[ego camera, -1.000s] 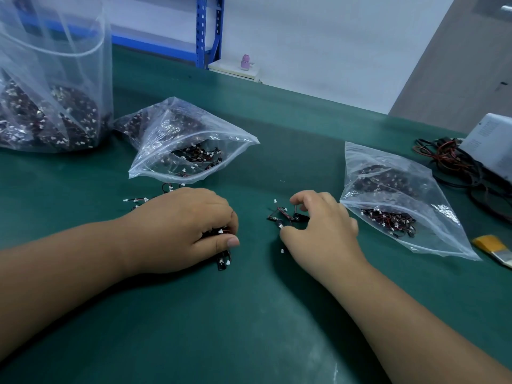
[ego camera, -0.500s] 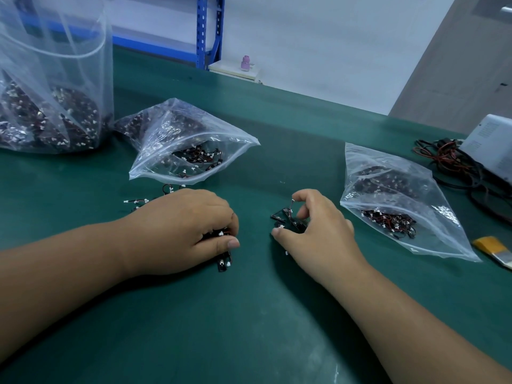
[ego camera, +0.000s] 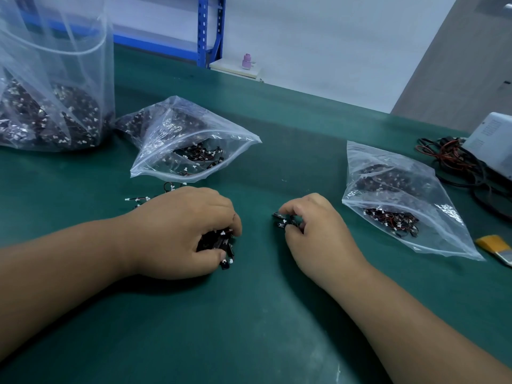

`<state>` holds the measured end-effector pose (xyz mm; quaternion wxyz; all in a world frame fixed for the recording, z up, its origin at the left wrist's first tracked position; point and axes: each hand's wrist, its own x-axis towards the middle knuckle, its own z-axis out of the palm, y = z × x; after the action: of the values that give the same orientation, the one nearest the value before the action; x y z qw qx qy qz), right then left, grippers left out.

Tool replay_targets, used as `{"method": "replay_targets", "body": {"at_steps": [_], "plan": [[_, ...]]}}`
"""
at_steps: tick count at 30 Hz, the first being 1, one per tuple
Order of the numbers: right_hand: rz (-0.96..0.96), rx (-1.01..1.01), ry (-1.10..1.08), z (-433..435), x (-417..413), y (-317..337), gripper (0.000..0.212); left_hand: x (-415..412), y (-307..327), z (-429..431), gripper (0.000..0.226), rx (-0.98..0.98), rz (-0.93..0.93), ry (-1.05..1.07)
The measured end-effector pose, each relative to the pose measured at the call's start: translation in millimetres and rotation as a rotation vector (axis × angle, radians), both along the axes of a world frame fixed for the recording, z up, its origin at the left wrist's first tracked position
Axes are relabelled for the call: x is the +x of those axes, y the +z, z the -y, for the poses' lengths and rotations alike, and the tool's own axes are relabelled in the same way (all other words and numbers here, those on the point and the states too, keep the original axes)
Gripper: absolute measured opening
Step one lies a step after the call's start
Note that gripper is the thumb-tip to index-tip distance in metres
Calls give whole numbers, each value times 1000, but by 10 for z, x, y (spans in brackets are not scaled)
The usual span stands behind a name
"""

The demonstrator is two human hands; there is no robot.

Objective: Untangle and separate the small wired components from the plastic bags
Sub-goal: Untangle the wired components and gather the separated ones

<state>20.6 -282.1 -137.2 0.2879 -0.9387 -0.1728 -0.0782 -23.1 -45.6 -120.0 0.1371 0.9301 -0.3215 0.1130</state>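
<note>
The left hand (ego camera: 182,231) is gripping a bundle of wired parts (ego camera: 219,242) against the green surface (ego camera: 249,328). The right hand (ego camera: 318,231) is pinching a small wired part (ego camera: 282,219) between two open plastic bags (ego camera: 191,139), both well apart from it.

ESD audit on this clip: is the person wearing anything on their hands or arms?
Nothing visible. The left hand and right hand are bare, with no gloves, finger cots, rings, watch or wrist strap. No sleeves show, and both forearms are uncovered to the frame edge. The nails that show look short and unpainted.
</note>
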Motion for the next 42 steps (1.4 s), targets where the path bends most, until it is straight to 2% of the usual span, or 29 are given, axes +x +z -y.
{"method": "replay_targets", "body": {"at_steps": [6,9,11,14,15,19,22,24,30,35,39,42], "plan": [[63,-38,33,2,33,-45,41,26,-31,5,16,3,17,37],[112,-127,9,-13,-15,-4,39,27,-26,7,15,21,25,41],[178,-196,7,-17,-63,38,32,33,-30,7,14,20,30,41],[227,-254,29,-40,-136,96,8,30,-31,5,21,6,25,48],[217,-278,37,-57,-153,103,9,24,-26,2,24,5,16,49],[136,-354,38,-91,-135,73,35,-8,9,13,38,58,-10,20],[54,-362,11,-96,-97,65,55,-22,23,25,38,96,-10,-7],[21,-347,4,-94,-71,49,60,-23,27,25,35,98,-10,-13],[26,-368,34,-90,-45,4,52,-14,24,29,28,75,-6,-6],[145,-298,157,-94,-153,93,32,4,23,37,19,69,24,-6],[140,-390,303,-184,-286,169,45,12,13,38,23,69,49,-11],[124,-436,312,-243,-354,163,43,17,10,38,27,42,59,-23]]}}
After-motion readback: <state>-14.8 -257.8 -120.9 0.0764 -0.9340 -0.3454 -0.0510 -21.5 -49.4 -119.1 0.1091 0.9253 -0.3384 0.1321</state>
